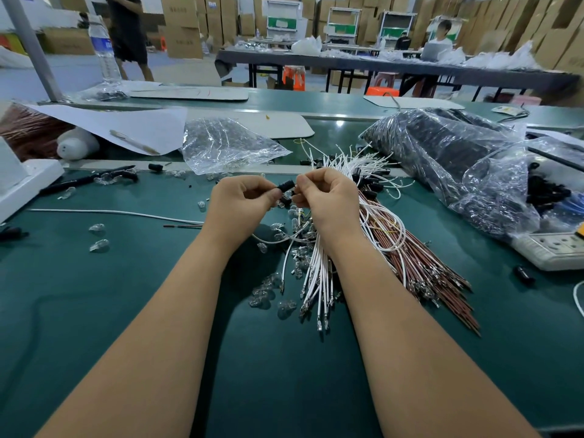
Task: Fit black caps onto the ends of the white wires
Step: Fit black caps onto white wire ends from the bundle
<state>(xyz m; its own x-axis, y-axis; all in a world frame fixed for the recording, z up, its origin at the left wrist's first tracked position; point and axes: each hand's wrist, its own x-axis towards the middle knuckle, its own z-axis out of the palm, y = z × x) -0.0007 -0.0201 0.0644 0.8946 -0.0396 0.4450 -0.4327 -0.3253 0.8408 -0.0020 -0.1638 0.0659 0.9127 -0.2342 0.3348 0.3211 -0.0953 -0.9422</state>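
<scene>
Green bench mat [126,311], warehouse boxes behind. Left hand [235,200] pinches a black cap [287,185] at thumb and forefinger; right hand [328,197] pinches it from the other side, fingers curled. Cap held above the mat, just left of the white wires [316,279] bundle. Bag of black caps [442,153] at right.

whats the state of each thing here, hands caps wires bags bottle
left hand: pinching a small black plastic cap
right hand: pinching the same cap from the other side
black cap: held above the green table, between both hands
bundle of white wires: lying loose on the table, under the right forearm
clear plastic bag: lying crumpled on the table
large bag of black parts: lying on its side
clear water bottle: upright
</scene>
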